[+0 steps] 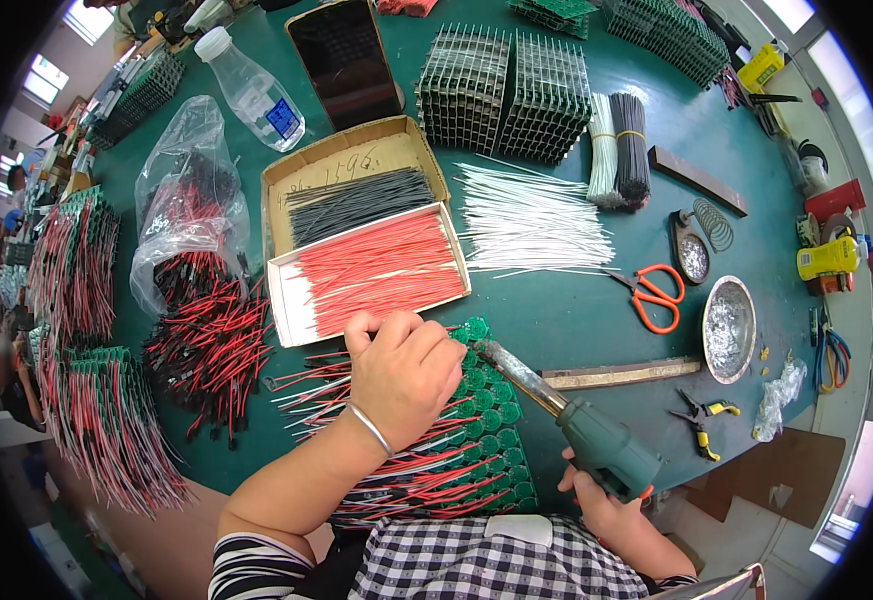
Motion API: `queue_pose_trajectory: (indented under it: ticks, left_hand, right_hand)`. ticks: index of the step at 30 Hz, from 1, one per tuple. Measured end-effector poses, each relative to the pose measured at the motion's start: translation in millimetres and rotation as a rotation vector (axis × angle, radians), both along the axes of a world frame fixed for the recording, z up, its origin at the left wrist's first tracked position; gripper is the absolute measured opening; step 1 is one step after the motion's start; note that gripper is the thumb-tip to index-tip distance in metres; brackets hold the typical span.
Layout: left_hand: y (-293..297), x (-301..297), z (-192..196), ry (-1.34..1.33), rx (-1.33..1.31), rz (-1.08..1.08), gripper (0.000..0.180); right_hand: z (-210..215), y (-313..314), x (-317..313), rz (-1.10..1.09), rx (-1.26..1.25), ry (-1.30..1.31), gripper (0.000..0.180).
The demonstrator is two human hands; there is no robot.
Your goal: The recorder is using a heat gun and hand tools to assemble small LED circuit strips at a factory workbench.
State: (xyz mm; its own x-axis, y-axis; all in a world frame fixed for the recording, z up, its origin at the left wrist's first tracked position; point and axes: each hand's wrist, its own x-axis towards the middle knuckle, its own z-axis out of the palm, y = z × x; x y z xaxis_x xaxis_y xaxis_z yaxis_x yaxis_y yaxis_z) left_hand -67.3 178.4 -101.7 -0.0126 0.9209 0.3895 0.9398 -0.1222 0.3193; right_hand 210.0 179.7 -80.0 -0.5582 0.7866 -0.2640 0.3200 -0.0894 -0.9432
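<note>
Panel of small round green circuit boards (491, 420), lying at the near edge of the green table (556, 310), directly in front of the person, with red and black leads already fanned out to its left. The tip of the soldering iron (566, 412) meets the panel at its upper edge, just beside the fingertips of the left hand (401, 375). That hand lies curled, knuckles up, on the panel; its fingers are closed near the joint, though whether they pinch a wire cannot be told. The right hand (606, 500) is closed around the iron's green handle, low at the table's edge.

Risks, as judged from this arrangement: the hot tip works so near the left fingers that a small slip of either hand could burn them. The leads already attached lie crowded under the left wrist, so pressure or a drag of the forearm could bend them or strain fresh joints. A tip lingering on one pad could scorch the board or bridge to the neighbouring round board, since they sit touching.

Beyond the panel: a white tray of red wires (376, 270) and a cardboard tray of black wires (356, 195); loose white wires (531, 220); orange-handled scissors (656, 295); a round metal dish (729, 328); a heap of finished red-and-black leads (206, 350) to the left.
</note>
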Motion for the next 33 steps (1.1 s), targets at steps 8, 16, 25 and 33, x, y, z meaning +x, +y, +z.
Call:
queue_pose_trajectory:
  ticks: [8,16,25,33]
  left_hand:
    - [2.6,1.8,0.6,0.007,-0.005,0.001,0.015]
    - [-3.8,0.1,-6.4,0.067,-0.045,0.004,0.015]
    - [-35.1,-37.7,38.8,0.157,0.061,0.161,0.01]
    - [-68.8,-145.7,17.3,0.172,0.026,0.689,0.006]
  right_hand:
    - [-7.3,0.5,6.7,-0.031,0.017,0.036,0.033]
    - [-2.6,-10.5,0.3,-0.378,0.001,0.213,0.042]
    - [-6.8,-10.0,5.0,-0.363,0.128,0.277,0.04]
    - [-3.7,-14.2,-0.5,-0.413,0.142,0.357,0.041]
